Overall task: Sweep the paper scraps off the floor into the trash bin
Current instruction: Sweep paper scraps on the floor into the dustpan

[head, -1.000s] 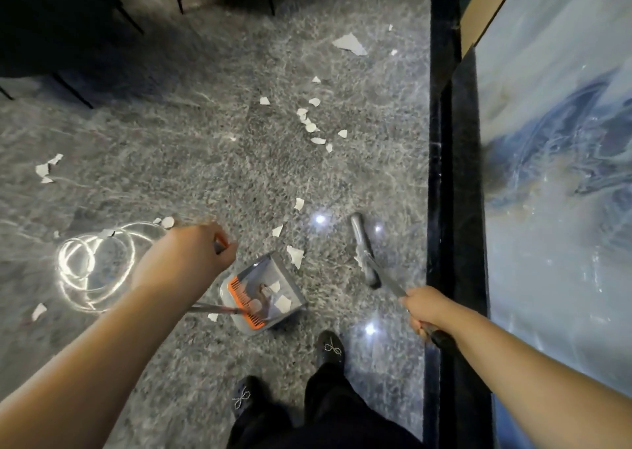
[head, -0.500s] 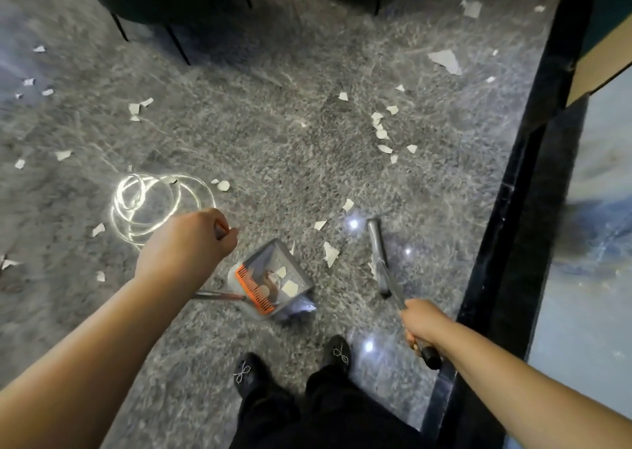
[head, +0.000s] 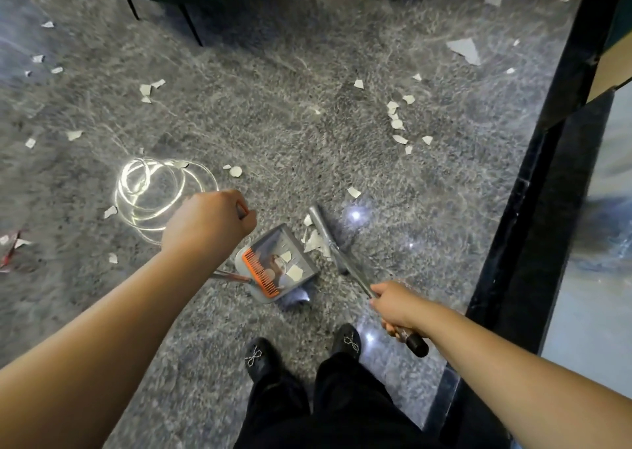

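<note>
My left hand [head: 208, 223] grips the top of the dustpan's long handle. The grey dustpan [head: 301, 248], with an orange comb edge, sits on the floor and holds a few white paper scraps. My right hand [head: 393, 306] grips the broom handle [head: 355, 279] near its black end. The grey broom head [head: 323, 231] lies right of the dustpan's mouth, pushing some scraps [head: 313, 241] against it. More white scraps [head: 396, 123] lie scattered over the grey marble floor, far right, and others [head: 147, 89] far left. No trash bin is in sight.
A black floor border [head: 533, 209] and a blue-white panel run along the right. Dark chair legs [head: 191, 24] stand at the top. A bright ring-shaped light reflection [head: 150, 192] shines on the floor left of my left hand. My black shoes [head: 260, 359] stand just below the dustpan.
The broom head has swept left, up to the dustpan's mouth, gathering scraps there. My view has turned left, showing more floor on the left. Both hands keep their grips.
</note>
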A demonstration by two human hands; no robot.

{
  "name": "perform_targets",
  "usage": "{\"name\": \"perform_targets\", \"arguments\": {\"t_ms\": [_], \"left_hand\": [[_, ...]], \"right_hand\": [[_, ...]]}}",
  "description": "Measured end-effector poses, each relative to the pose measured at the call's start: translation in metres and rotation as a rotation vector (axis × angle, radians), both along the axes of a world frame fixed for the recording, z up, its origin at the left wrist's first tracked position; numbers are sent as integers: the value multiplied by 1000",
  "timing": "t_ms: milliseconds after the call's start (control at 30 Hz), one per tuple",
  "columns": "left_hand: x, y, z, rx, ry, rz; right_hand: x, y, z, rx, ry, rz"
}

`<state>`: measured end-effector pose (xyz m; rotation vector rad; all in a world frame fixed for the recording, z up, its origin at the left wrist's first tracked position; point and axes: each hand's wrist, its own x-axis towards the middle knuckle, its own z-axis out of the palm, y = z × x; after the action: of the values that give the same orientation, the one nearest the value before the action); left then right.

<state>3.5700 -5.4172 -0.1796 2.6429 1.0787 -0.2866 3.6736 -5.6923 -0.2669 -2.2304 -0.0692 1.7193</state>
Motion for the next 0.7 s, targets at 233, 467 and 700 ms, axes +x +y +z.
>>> {"name": "perform_targets", "arguments": {"t_ms": [233,467,700], "left_hand": [[-26,14,-4,10,-34,-7],[-60,42,1,-43,-79,47],[-92,72,7,-62,-187,109]], "right_hand": [[-32,34,15,42,141,155],[-54,39,27,67,109,47],[-61,54,30,42,25,-164]]}}
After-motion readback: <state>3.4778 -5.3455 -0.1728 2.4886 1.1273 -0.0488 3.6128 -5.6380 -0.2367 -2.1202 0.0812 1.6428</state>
